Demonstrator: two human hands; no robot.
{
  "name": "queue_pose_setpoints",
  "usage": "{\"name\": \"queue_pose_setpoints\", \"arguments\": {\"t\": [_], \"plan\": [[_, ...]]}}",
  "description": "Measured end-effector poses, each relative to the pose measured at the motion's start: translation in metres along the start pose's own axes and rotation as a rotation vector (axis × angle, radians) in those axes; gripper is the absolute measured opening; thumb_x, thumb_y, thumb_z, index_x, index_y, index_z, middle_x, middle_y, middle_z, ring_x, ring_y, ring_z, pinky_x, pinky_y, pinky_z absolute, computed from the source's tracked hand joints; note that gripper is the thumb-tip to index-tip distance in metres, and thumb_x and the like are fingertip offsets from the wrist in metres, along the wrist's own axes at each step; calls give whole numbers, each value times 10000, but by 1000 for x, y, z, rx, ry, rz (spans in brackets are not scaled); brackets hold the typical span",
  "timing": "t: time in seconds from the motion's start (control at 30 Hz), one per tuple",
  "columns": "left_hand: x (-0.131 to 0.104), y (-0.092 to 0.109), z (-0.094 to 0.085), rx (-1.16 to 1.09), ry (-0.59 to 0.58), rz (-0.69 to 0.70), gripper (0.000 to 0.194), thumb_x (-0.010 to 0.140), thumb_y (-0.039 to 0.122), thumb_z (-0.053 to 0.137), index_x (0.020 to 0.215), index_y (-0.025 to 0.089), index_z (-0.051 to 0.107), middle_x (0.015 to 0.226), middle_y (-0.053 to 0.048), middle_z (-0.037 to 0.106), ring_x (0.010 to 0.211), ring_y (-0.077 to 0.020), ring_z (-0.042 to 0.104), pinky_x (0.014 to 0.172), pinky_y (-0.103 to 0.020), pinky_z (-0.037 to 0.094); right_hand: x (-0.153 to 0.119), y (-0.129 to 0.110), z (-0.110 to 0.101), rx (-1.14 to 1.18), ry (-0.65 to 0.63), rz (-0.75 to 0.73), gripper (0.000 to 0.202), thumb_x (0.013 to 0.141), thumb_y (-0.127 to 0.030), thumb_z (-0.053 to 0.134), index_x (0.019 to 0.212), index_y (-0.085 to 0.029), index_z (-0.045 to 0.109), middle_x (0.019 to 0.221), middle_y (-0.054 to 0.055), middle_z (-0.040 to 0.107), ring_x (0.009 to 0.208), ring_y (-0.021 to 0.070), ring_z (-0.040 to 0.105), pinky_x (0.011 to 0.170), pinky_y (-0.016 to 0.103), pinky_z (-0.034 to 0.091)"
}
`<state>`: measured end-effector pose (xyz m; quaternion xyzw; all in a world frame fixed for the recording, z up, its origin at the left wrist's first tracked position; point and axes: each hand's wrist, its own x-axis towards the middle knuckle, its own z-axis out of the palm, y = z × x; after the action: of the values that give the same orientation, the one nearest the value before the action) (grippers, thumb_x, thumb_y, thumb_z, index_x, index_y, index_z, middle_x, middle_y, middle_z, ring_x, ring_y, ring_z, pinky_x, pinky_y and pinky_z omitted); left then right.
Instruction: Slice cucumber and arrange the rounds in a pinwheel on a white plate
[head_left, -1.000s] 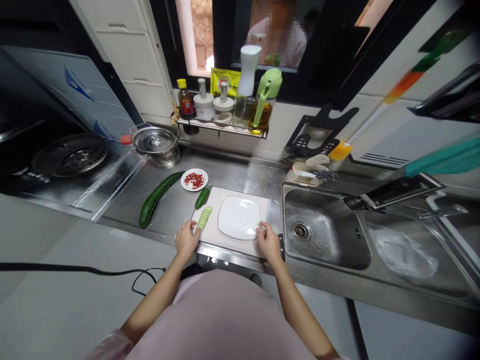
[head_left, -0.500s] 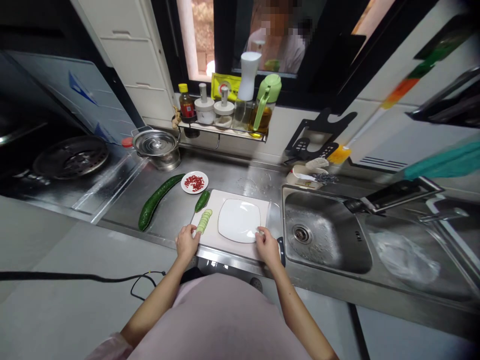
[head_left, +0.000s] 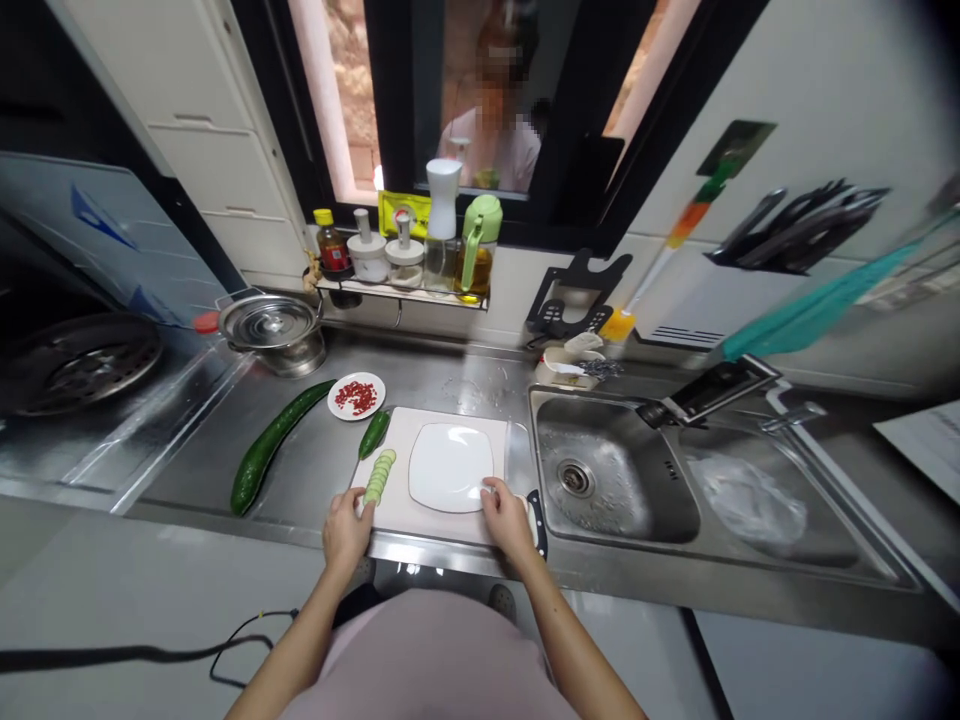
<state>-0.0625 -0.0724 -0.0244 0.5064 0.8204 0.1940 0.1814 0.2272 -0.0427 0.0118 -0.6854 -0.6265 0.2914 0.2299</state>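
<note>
A square white plate [head_left: 451,466] rests on the pale cutting board [head_left: 420,522]. My right hand [head_left: 506,517] is curled at the plate's near right corner, with thumb and fingertips closed on its edge. To the left of the plate runs an overlapping row of cucumber slices [head_left: 381,473]. At the near end of this row my left hand [head_left: 346,530] has its fingers drawn together, touching the slices. Beyond the slices lies a cut piece of cucumber [head_left: 374,434]. A knife [head_left: 537,522] lies along the board's right side, its black handle partly behind my right hand.
A whole cucumber [head_left: 274,447] and a small plate of chopped red pepper [head_left: 356,397] are on the steel counter to the left. Further back stand a lidded steel pot [head_left: 274,330] and a condiment rack [head_left: 409,292]. A sink [head_left: 615,480] is on the right.
The camera view has shifted, so the whole counter appears lower and further left. Both hands keep their places beside the slices and the plate.
</note>
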Motion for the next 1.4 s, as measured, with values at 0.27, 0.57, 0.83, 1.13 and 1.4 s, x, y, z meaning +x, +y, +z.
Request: {"name": "queue_pose_setpoints", "arguments": {"t": [0.27, 0.57, 0.83, 1.13, 1.4], "plan": [[-2, -3, 3, -40, 31, -13, 263, 818, 356, 522, 991, 189, 628, 954, -94, 632, 898, -258, 615, 794, -339, 457, -3, 0, 3, 39, 6, -15, 362, 879, -337, 407, 1081, -170, 655, 624, 5, 603, 604, 176, 572, 595, 236, 381], [-4, 2, 5, -124, 53, -31, 168, 807, 343, 508, 851, 204, 592, 857, -54, 644, 766, -218, 605, 692, -300, 426, -8, -4, 2, 56, 5, -33, 316, 875, -315, 426, 1020, -180, 673, 611, 1, 598, 593, 171, 570, 586, 234, 374], [-4, 57, -5, -696, 26, -40, 492, 677, 590, 623, 903, 154, 651, 749, -48, 667, 719, -188, 625, 688, -294, 488, -1, -19, -2, 114, 7, -46, 283, 857, -328, 453, 943, -194, 687, 555, -24, 539, 557, 155, 531, 560, 228, 364], [18, 157, -30, -1075, -318, -48, 483, 587, 463, 749, 924, 121, 691, 834, -83, 704, 709, -140, 609, 611, -237, 442, 53, -83, -23, 369, 7, -305, 266, 849, -318, 519, 1032, -192, 665, 1019, 57, 678, 865, 147, 589, 817, 272, 458], [22, 173, -40, -1089, -345, 44, 430, 571, 415, 743, 880, 123, 681, 861, -76, 696, 743, -139, 590, 630, -229, 411, 61, -95, -35, 488, -72, -353, 188, 835, -313, 522, 785, -170, 632, 802, 16, 665, 773, 132, 583, 756, 254, 454]]}}
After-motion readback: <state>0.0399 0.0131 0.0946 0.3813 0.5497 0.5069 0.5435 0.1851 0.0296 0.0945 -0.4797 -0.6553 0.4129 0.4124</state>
